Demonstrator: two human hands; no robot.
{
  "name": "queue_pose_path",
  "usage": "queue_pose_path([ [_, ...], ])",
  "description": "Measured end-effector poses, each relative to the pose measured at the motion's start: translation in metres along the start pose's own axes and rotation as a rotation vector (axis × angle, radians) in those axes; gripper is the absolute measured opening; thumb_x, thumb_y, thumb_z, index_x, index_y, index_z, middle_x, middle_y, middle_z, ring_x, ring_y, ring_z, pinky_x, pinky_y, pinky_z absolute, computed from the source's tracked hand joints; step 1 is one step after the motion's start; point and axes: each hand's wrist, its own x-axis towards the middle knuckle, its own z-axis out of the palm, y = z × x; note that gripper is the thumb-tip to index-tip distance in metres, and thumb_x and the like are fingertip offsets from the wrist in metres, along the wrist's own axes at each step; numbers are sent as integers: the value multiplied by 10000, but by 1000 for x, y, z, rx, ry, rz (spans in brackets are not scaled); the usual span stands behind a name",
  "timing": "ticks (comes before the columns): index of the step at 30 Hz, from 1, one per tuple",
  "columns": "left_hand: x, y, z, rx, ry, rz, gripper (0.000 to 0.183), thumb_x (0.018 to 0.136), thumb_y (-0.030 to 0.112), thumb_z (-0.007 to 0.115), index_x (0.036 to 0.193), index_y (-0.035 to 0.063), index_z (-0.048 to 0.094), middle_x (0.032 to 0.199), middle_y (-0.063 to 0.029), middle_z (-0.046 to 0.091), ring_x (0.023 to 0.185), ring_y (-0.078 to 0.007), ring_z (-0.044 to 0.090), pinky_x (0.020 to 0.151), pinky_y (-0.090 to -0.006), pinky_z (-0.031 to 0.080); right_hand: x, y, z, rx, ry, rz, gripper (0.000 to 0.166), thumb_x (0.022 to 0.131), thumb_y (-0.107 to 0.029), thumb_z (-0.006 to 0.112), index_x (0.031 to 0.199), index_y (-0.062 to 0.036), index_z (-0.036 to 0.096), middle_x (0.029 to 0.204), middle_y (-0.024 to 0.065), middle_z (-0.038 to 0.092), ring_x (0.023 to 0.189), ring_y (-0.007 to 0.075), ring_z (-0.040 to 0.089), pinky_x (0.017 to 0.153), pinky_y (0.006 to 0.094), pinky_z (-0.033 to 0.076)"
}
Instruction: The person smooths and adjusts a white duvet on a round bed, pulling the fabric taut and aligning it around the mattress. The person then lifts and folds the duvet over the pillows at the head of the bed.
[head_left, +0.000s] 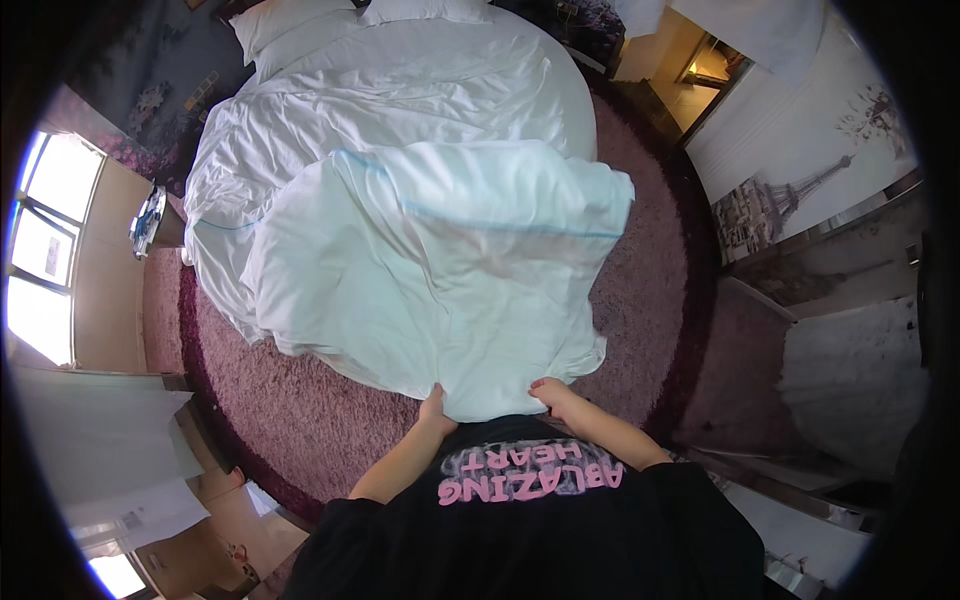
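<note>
Close to my body, my left hand (437, 409) grips the near edge of a white duvet (495, 315) with thin blue stripes. A short way to the right, my right hand (551, 394) holds the same edge. Between them the fabric is drawn taut across my waist. From there the duvet spreads up over the foot of a round bed (579, 97), and its left part falls in loose folds. White creased bedding (420, 97) lies beyond it. At the head of the bed rest several white pillows (300, 26).
A round pinkish rug (277, 420) with a dark border surrounds the bed. Windows (52, 240) are at the left, near a small table (148, 221) with things on it. Along the right stands a panel with an Eiffel Tower picture (795, 191); a lit doorway (679, 94) opens at upper right.
</note>
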Motion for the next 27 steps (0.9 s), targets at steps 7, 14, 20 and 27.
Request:
queue_pose_path([
  [7, 5, -12, -2, 51, 40, -194, 478, 1028, 387, 293, 1360, 69, 427, 1358, -120, 505, 1245, -326, 487, 1067, -512, 363, 28, 46, -14, 572, -176, 442, 257, 891, -204, 657, 1059, -16, 608, 997, 99, 671, 844, 236, 669, 644, 370, 549],
  [14, 1, 60, 85, 9, -84, 14, 475, 1017, 372, 371, 1364, 50, 416, 1354, -137, 504, 1236, -355, 485, 1059, -519, 365, 52, -58, -23, 849, -126, 296, 266, 881, -51, 554, 1147, -62, 534, 1003, 105, 613, 957, 245, 617, 781, 423, 536],
  [20, -162, 128, 217, 457, -954, 477, 623, 766, 104, 743, 1295, -52, 453, 1272, -175, 552, 1168, -308, 551, 1005, -426, 451, -109, -268, -49, 381, 560, -1290, 161, 834, -56, 646, 958, -53, 544, 844, 91, 606, 762, 209, 583, 705, 320, 468],
  [27, -22, 107, 119, -60, -152, -12, 413, 973, 190, 476, 1335, -4, 435, 1347, -152, 505, 1229, -328, 496, 1067, -491, 369, 28, -170, -2, 289, 50, -148, 422, 756, -20, 581, 1177, -51, 573, 860, 104, 623, 670, 156, 577, 598, 291, 463],
])
